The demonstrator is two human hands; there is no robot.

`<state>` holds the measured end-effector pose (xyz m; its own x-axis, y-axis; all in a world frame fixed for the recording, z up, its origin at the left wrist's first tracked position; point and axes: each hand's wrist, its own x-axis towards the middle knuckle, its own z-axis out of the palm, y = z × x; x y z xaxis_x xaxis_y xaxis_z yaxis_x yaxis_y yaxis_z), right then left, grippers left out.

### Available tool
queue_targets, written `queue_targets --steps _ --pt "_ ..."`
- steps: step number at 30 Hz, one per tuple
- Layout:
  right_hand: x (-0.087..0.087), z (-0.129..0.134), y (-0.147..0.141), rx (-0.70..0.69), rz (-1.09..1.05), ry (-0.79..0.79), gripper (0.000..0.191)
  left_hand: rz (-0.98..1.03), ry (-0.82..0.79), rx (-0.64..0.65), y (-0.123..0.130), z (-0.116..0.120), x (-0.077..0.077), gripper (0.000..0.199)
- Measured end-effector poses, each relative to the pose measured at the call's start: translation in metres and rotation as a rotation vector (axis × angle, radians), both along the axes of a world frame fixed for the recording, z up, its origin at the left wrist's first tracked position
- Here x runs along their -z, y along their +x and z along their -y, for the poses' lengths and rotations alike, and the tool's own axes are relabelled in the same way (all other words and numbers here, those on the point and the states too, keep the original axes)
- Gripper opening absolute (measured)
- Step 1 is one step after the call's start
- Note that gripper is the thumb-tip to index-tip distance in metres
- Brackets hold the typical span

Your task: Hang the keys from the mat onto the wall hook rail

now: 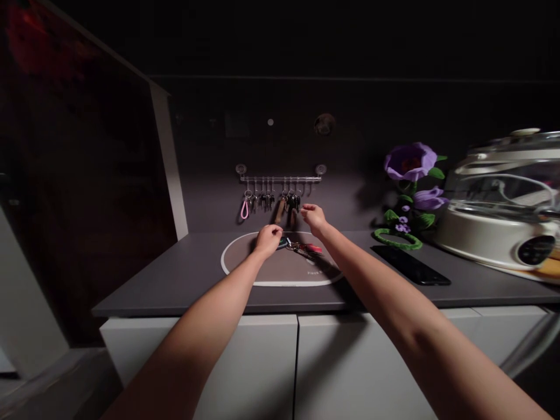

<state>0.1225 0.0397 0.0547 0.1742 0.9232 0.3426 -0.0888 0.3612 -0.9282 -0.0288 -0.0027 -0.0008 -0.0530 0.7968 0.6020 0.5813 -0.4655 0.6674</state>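
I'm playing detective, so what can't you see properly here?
In the head view:
- Keys on the mat: the left hand hides some.
- Mat's small print: too small and dim.
- White glass-lidded pot: cut off by the right edge.
- Hanging keys: too small to tell apart.

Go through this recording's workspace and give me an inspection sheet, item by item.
surface: dark grey countertop above white cabinet doors, with a white-edged oval brown mat on it.
job's things: a bunch of keys with a red fob on the mat; more hanging keys on a wall-mounted rail.
clutter: to the right, a black smartphone, an artificial purple flower and a white glass-lidded cooker.
hands: left hand at the bunch of keys; right hand raised beside the hanging keys.
cables: nothing seen.
surroundings: dim room, dark wall behind the counter.
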Motion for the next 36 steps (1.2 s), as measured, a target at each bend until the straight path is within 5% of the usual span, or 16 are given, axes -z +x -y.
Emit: queue_targets --steps 6,13,17,28,36 --pt "0.025 0.04 -0.002 -0.093 0.276 0.029 0.006 -0.037 -0.003 0.031 -0.003 0.001 0.0 0.017" --pt "0.04 0.062 0.008 -0.064 1.027 0.248 0.005 -0.098 0.007 0.055 -0.004 0.002 0.001 0.019" --pt "0.045 0.063 0.008 -0.038 1.271 0.353 0.013 -0.162 0.007 0.058 -0.006 0.001 0.003 0.019" --pt "0.048 0.059 0.005 0.049 1.351 0.345 0.015 -0.35 0.059 0.1 -0.007 0.008 0.001 0.02" --pt "0.039 0.058 0.01 0.071 1.216 0.333 0.02 -0.406 0.095 0.131 -0.006 0.014 -0.005 0.02"
